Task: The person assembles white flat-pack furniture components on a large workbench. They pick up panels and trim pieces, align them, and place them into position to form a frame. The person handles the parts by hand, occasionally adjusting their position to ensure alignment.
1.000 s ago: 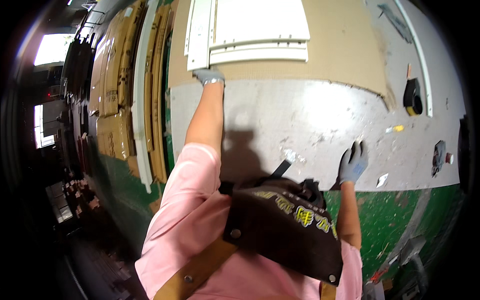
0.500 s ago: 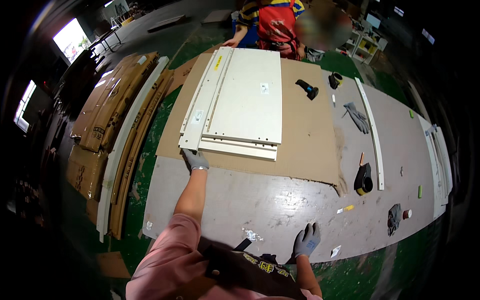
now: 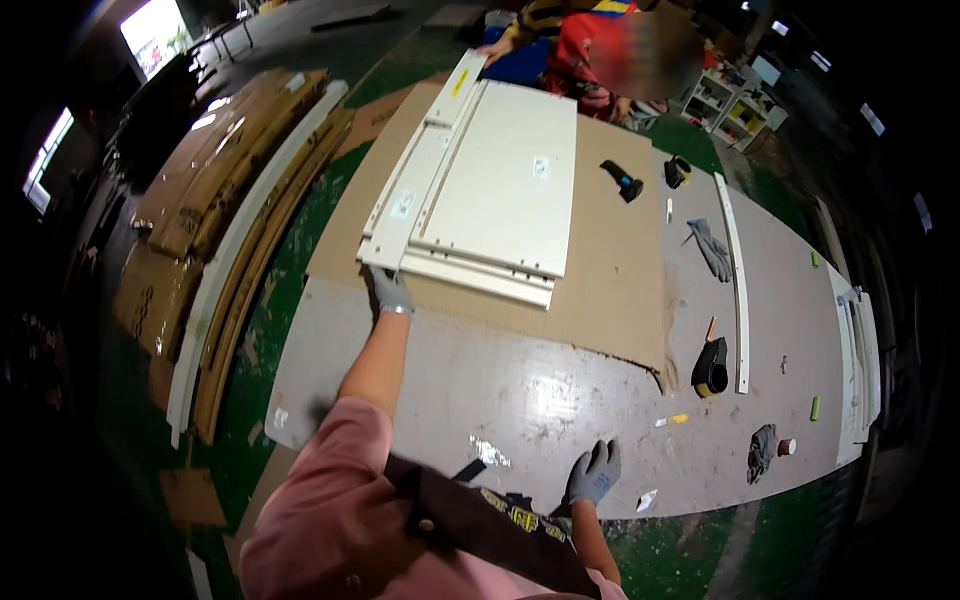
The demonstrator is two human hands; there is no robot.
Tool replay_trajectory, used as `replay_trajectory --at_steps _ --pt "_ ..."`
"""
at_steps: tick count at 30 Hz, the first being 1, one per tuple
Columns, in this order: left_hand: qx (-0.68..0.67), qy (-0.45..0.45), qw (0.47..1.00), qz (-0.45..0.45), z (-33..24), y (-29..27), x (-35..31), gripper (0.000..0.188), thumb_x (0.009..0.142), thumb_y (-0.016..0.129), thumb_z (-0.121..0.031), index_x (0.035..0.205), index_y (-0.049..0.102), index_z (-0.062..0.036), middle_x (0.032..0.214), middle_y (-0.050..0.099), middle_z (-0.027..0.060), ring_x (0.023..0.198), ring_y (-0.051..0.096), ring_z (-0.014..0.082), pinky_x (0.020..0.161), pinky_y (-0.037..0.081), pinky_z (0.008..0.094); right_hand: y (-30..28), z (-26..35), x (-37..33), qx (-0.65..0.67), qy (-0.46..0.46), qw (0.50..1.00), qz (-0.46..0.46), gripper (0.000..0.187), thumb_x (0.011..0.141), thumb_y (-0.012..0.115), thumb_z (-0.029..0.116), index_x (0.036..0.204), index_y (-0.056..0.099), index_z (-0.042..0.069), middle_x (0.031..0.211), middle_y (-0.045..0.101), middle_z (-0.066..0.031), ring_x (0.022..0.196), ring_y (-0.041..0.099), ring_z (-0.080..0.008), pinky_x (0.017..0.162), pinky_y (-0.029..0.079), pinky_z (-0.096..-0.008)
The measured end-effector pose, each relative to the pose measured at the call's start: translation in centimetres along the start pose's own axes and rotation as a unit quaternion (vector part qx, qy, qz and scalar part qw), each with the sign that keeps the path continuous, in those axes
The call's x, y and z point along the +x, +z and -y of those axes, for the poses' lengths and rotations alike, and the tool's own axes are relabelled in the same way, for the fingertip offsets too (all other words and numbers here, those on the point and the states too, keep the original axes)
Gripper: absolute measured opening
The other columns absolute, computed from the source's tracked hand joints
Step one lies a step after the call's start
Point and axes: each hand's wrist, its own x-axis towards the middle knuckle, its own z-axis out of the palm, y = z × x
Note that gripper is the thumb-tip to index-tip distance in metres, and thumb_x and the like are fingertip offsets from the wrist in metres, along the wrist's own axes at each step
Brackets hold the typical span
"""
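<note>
A stack of white panels lies on cardboard, its large panel (image 3: 505, 180) beside a narrow white board (image 3: 400, 215). My left hand (image 3: 392, 293), in a grey glove, grips the near end of the narrow board; its fingertips are partly hidden beneath that end. My right hand (image 3: 593, 474), also gloved, rests on the near part of the table with fingers stretched out, holding nothing. At the stack's far left, a white board piece with a yellow label (image 3: 457, 90) is held by a co-worker's hand (image 3: 495, 52).
The cardboard sheet (image 3: 620, 270) covers part of the grey table (image 3: 530, 390). To the right lie a black-and-blue handheld tool (image 3: 622, 181), a loose glove (image 3: 710, 250), a long white strip (image 3: 735, 290) and a black tape holder (image 3: 711, 368). Wrapped cartons (image 3: 210, 170) stand at left.
The labelled far piece has shifted away toward the co-worker, and its near edge now shows apart from the narrow board. The co-worker leans lower. My hands keep their places; the view has tilted slightly.
</note>
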Motion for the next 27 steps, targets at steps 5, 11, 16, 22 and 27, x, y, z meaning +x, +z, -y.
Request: replay_trajectory --at_steps 5,11,16,22,27 --pt "-0.004 -0.006 1.0 -0.005 0.5 -0.7 0.3 0.067 0.099 0.038 -0.059 0.156 0.025 -0.0261 0.161 0.023 -0.0085 0.149 0.014 0.0123 0.12 0.009 0.0386 0.2 -0.8 -0.4 -0.001 -0.007 1.0 0.008 0.041 0.084 0.061 0.017 0.122 0.059 0.001 0.138 0.049 -0.0247 0.125 0.047 -0.0433 0.105 0.037 -0.0505" --pt "-0.026 -0.013 0.999 -0.031 0.4 -0.1 -0.2 0.079 0.093 0.046 -0.068 0.155 0.027 -0.0235 0.162 0.021 -0.0086 0.15 0.011 0.0132 0.12 0.009 0.0363 0.1 -1.0 -0.1 0.001 -0.015 1.0 0.021 0.041 0.088 0.058 0.019 0.124 0.056 -0.002 0.139 0.047 -0.0273 0.127 0.045 -0.0441 0.107 0.036 -0.0509" --pt "0.0 -0.023 1.0 0.019 -0.6 -1.5 0.4 0.079 0.09 0.065 -0.052 0.147 0.039 -0.0047 0.155 0.036 0.0051 0.143 0.029 0.0155 0.121 0.017 0.0316 0.2 -0.1 0.2 0.0 -0.031 0.999 0.01 0.041 0.09 0.057 0.021 0.124 0.057 -0.001 0.14 0.047 -0.0269 0.127 0.045 -0.0444 0.107 0.035 -0.0509" --pt "0.055 -0.013 0.998 -0.017 -0.6 0.6 -1.7 0.078 0.087 0.071 -0.05 0.143 0.045 -0.0045 0.15 0.043 0.0043 0.137 0.036 0.015 0.114 0.029 0.0303 0.6 -1.4 -0.3 -0.005 -0.012 1.0 0.02 0.042 0.089 0.058 0.023 0.124 0.058 0.0 0.14 0.048 -0.025 0.129 0.045 -0.0418 0.107 0.036 -0.0503" --pt "0.181 0.068 0.98 0.043 -0.4 -2.5 0.5 0.056 0.096 0.062 -0.024 0.146 0.042 -0.0113 0.141 0.044 0.0079 0.126 0.041 0.0179 0.103 0.039 0.0281 0.5 -0.7 0.0 -0.004 -0.026 0.999 0.02 0.042 0.089 0.057 0.024 0.124 0.059 0.0 0.14 0.049 -0.0248 0.128 0.046 -0.0422 0.107 0.036 -0.0496"
